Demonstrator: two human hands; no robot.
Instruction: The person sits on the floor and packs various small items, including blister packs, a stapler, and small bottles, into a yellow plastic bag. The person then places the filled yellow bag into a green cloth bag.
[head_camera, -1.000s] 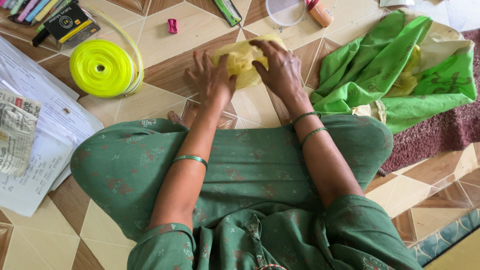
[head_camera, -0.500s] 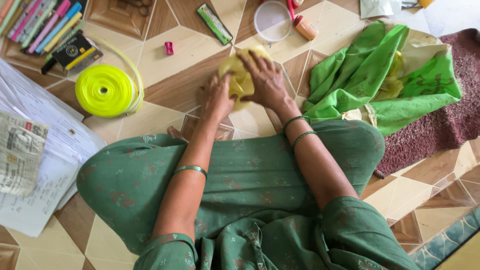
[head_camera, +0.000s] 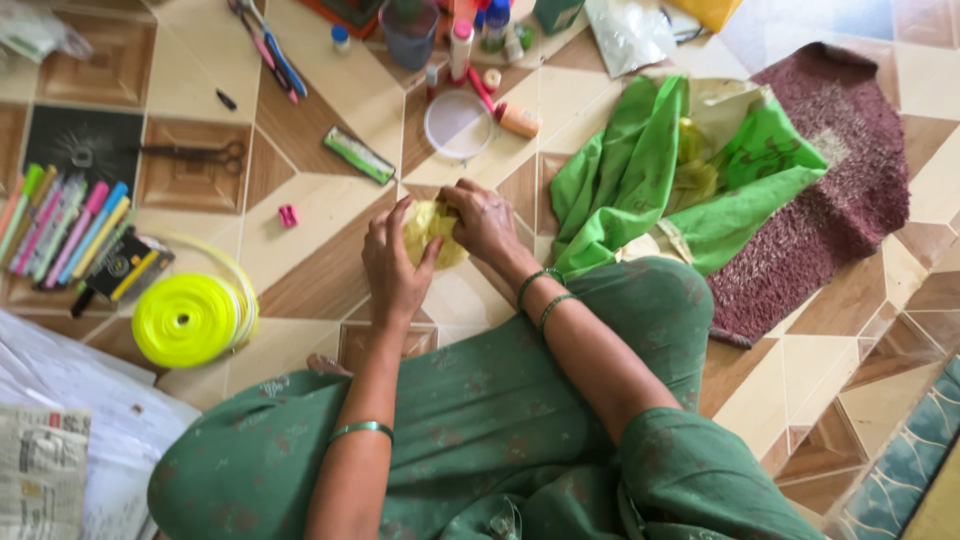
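A yellow bag (head_camera: 432, 232) is gripped on the floor (head_camera: 330, 270) by 2 hands: the left hand (head_camera: 393, 262) cupped round its left side, the right hand (head_camera: 484, 218) closed over its right. It is already bunched small; further compacting seems left.

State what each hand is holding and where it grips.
Both hands hold one crumpled yellow plastic bag on the floor: the left hand cups its left side, the right hand presses its right side.
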